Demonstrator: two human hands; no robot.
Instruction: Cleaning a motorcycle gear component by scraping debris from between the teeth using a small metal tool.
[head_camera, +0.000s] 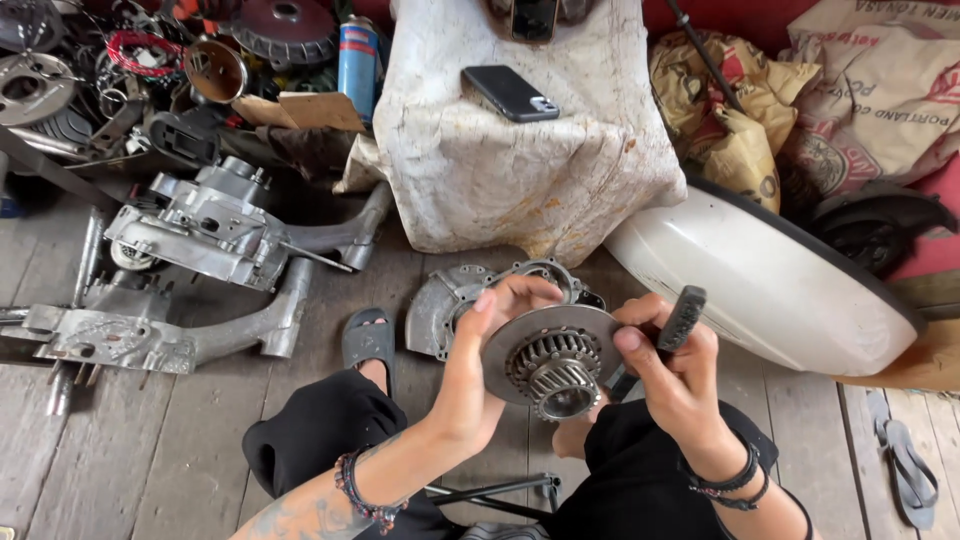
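Left hand (470, 375) grips round steel disc w/ toothed hub (553, 362); right hand (678, 375), dark brush (680, 318).

I have one view only, from the camera worn on the head, looking steeply down and slightly forward over the lap. It sits close to the left hand (478, 372) and right hand (680, 375) at lower centre, and reaches across the plank floor (180, 440) to the clutter along the top edge.
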